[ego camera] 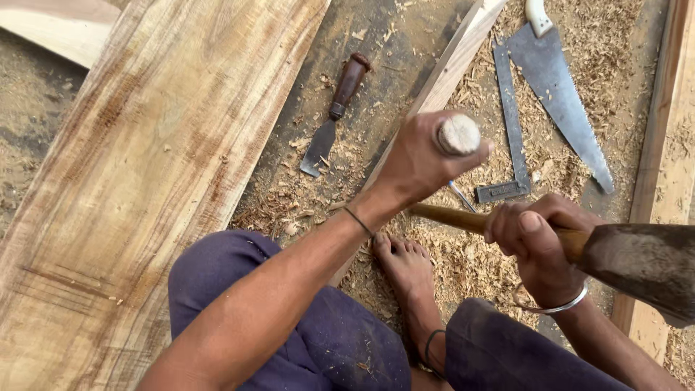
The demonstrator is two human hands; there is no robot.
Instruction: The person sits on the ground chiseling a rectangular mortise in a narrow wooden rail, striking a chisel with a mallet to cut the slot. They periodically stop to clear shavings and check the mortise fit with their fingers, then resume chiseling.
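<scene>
Chisel (457, 137) work sits at the centre of the frame: the left hand (420, 163) is clamped around a chisel whose rounded, battered wooden butt sticks up out of the fist, the blade itself hidden below the hand, apparently set against the narrow wooden batten (455, 61) that runs from the top of the frame down toward the bare foot (409, 279). The right hand (532, 242) is closed on the wooden handle of a hammer (641, 271), gripping close to the dark, heavy-looking head at the right edge. By my judgement the chisel is stiff and light, its worn top giving a fair striking face but a small one, so the fist held just under the butt keeps it steady; the hammer looks head-heavy, and the hold so near the head suits short, controlled blows. The batten seems slender and likely to shift unless pinned, and the foot rests just beside it. To the left lies a broad, pale plank (145, 188) with brown grain streaks, stiff and surely heavy. Between plank and batten a second chisel (334, 116) with a dark turned handle lies loose on the ground. At upper right a handsaw (561, 94) with a pale handle and a metal try square (510, 130) rest on thick wood shavings (463, 268); another board (662, 145) runs down the right edge. The shavings underfoot look slippery, and the loose tools lie near the knuckles of the left hand.
</scene>
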